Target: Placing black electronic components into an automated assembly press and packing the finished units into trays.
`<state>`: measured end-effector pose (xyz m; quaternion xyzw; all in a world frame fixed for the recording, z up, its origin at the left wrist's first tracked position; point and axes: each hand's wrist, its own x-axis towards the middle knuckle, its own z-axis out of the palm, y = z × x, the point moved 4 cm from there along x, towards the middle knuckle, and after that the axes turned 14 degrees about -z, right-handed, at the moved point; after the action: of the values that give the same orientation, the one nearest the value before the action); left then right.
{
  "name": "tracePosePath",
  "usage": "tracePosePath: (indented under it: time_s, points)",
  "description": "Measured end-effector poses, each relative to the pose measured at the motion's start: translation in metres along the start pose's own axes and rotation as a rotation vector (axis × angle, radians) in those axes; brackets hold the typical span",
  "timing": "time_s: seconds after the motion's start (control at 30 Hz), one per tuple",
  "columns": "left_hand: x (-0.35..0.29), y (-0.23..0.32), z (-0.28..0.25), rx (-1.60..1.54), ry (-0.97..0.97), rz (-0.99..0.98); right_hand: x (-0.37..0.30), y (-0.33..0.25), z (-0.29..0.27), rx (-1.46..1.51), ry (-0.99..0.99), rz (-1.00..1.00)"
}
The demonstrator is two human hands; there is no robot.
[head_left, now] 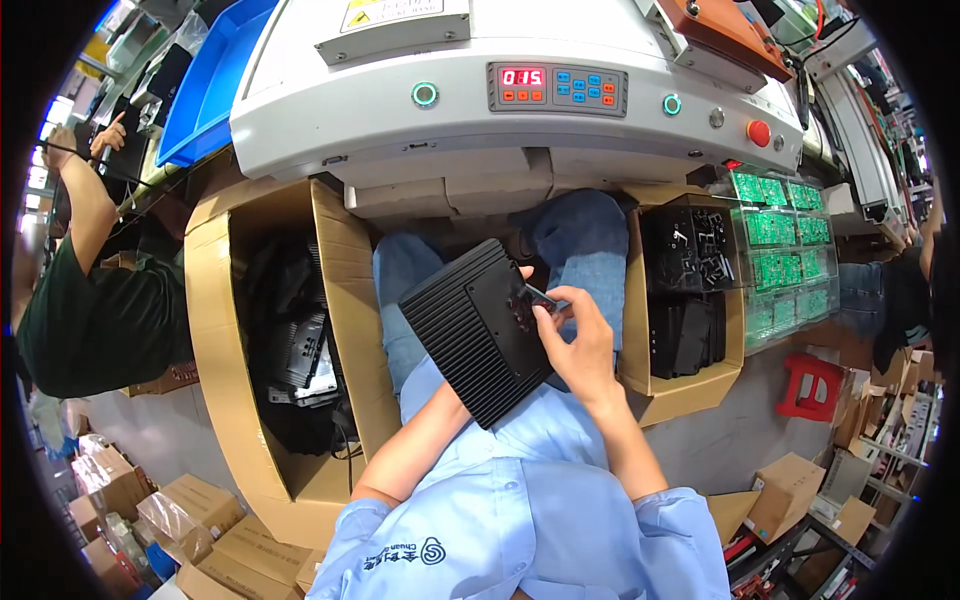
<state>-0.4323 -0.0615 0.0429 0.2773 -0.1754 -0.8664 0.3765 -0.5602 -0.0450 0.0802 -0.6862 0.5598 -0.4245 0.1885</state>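
A black finned metal case (475, 335) lies tilted across my lap, its ribbed side facing up. My left hand (526, 272) supports it from beneath; most of that hand is hidden, with only a fingertip showing past the far edge. Above the case's right part, my right hand (580, 345) pinches a small dark flat piece (541, 297) between thumb and fingers. What kind of piece it is I cannot make out. Beside it, the case's surface has small openings or fittings, too small to tell apart.
Cardboard boxes stand on both sides: the left box (262, 470) holds dark parts, the right box (690, 392) black parts. Green circuit boards (775, 230) sit in clear trays. Ahead is a white machine (560, 140) with a red button (759, 133). A blue tray (205, 90) and another person (100, 320) are left.
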Motion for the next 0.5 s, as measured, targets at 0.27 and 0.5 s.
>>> tracePosePath:
  time_s: [0.27, 0.5]
  points:
    - [-0.004, -0.011, -0.007, -0.068, -0.049, 0.027, -0.005, 0.001, 0.011, -0.094, -0.065, -0.103]
    - [-0.002, -0.013, -0.018, 0.03, 0.031, 0.081, -0.011, 0.001, 0.014, -0.13, -0.013, -0.191]
